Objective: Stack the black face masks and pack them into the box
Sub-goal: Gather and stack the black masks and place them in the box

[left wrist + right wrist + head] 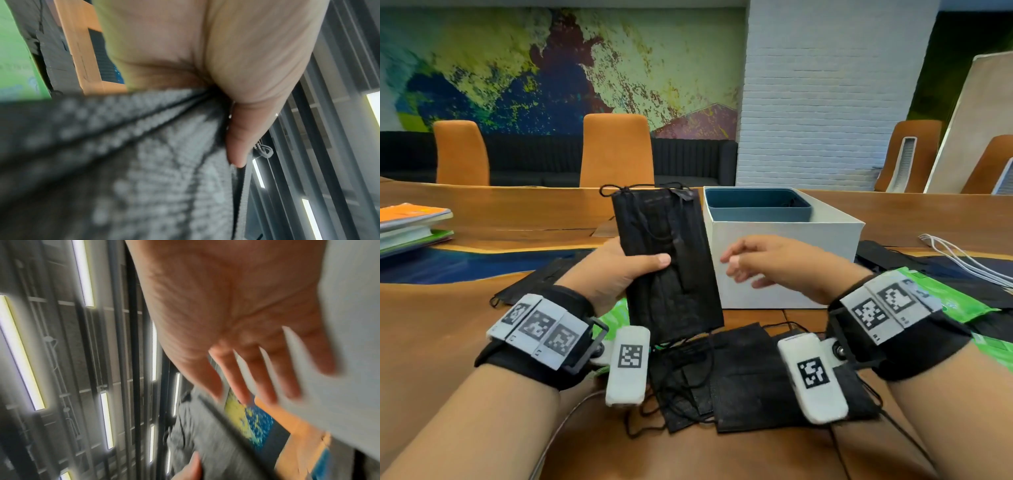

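My left hand [619,270] grips a stack of black face masks [667,260] upright above the table, thumb across its front; the same stack of masks [123,162] fills the left wrist view beside my thumb [242,133]. My right hand [767,263] hovers empty with straight, spread fingers [257,373] in front of the white box [784,260], just right of the stack. The box stands open with a dark blue liner [756,205]. More black masks [739,373] lie loose on the table below my wrists.
Green mask packets [955,301] and further black masks [887,257] lie at the right, with white cables [962,257] beyond. A pile of books [410,226] sits at the far left. Orange chairs [616,150] stand behind the wooden table [448,325].
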A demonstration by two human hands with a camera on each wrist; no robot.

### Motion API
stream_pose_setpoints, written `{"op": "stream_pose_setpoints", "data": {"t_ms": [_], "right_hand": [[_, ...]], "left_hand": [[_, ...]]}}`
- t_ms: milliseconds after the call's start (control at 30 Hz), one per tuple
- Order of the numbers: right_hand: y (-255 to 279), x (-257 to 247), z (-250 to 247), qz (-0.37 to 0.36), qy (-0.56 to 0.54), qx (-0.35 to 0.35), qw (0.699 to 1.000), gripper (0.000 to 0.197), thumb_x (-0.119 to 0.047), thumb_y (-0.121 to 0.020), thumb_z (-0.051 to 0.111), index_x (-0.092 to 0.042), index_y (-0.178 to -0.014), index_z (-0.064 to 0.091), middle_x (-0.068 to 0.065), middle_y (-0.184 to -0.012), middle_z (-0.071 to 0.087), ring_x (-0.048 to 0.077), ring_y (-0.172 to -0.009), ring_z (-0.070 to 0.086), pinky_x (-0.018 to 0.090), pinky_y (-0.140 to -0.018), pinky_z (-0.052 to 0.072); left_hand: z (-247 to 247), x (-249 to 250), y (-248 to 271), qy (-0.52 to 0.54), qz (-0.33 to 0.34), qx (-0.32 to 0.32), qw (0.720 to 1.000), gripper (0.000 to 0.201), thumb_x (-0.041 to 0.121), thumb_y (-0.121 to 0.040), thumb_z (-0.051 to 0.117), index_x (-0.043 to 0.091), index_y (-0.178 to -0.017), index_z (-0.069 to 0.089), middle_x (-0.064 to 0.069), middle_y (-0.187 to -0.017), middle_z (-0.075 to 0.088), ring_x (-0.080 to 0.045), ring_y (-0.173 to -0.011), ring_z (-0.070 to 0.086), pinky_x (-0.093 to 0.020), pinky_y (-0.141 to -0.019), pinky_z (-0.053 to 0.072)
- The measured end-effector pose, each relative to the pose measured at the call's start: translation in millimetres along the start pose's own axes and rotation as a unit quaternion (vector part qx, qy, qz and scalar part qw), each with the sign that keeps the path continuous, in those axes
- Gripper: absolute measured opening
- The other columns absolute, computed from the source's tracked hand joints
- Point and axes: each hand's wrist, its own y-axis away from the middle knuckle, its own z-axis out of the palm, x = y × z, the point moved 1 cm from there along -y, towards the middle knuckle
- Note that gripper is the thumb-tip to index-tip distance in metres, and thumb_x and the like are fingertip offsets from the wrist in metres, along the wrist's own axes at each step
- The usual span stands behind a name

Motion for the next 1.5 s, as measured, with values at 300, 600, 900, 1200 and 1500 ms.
{"op": "stream_pose_setpoints", "data": {"t_ms": [300, 600, 900, 1200, 1500], "right_hand": [[10.7, 9.8, -1.6, 0.096, 0.269, -0.212, 0.935, 0.028, -0.036, -0.083, 0.070, -0.033, -0.110, 0.062, -0.010, -0.106, 0.064, 0.015, -0.096, 0.062, 0.033, -0.092, 0.051], [9.9, 16.1, 16.9, 0.137, 0.350, -0.251, 0.892, 0.036, -0.035, -0.080, 0.073, -0.028, -0.111, 0.057, -0.005, -0.111, 0.058, 0.017, -0.098, 0.054, 0.030, -0.082, 0.044], [8.1, 20.6, 17.1, 0.144, 0.358, -0.259, 0.886, 0.023, -0.031, -0.081, 0.072, -0.024, -0.096, 0.056, -0.002, -0.090, 0.062, 0.021, -0.089, 0.061, 0.038, -0.085, 0.051], [15.7, 2.8, -15.7, 0.075, 0.270, -0.192, 0.940, 0.009, -0.020, -0.086, 0.063, -0.020, -0.086, 0.055, -0.002, -0.085, 0.066, 0.016, -0.079, 0.060, 0.041, -0.088, 0.049], [25.2, 0.5, -53.9, -0.025, -0.061, -0.018, 0.998, 0.032, -0.018, -0.082, 0.060, -0.021, -0.114, 0.062, 0.009, -0.111, 0.069, 0.026, -0.106, 0.065, 0.045, -0.099, 0.047]], "left_hand": [[-12.3, 3.8, -0.6, 0.091, 0.023, 0.031, 0.995, 0.036, 0.002, -0.070, 0.069, 0.010, -0.104, 0.065, -0.007, -0.094, 0.074, -0.021, -0.085, 0.072, -0.033, -0.069, 0.059], [-13.9, 4.6, 1.4, 0.077, 0.018, 0.052, 0.995, 0.021, 0.001, -0.089, 0.053, 0.012, -0.102, 0.065, -0.003, -0.090, 0.075, -0.017, -0.082, 0.072, -0.029, -0.065, 0.059], [-13.3, 7.0, 3.1, 0.071, 0.020, 0.052, 0.996, 0.020, 0.002, -0.088, 0.055, 0.014, -0.100, 0.066, -0.004, -0.092, 0.075, -0.019, -0.086, 0.072, -0.031, -0.071, 0.059], [-18.9, 9.2, 3.1, 0.069, 0.026, 0.079, 0.994, 0.022, 0.003, -0.089, 0.055, 0.013, -0.107, 0.064, -0.003, -0.094, 0.074, -0.018, -0.087, 0.071, -0.028, -0.068, 0.058], [-14.9, 2.3, -0.7, 0.056, -0.028, 0.094, 0.994, 0.042, 0.009, -0.074, 0.070, 0.009, -0.116, 0.061, -0.016, -0.108, 0.069, -0.029, -0.097, 0.067, -0.042, -0.084, 0.052]]}}
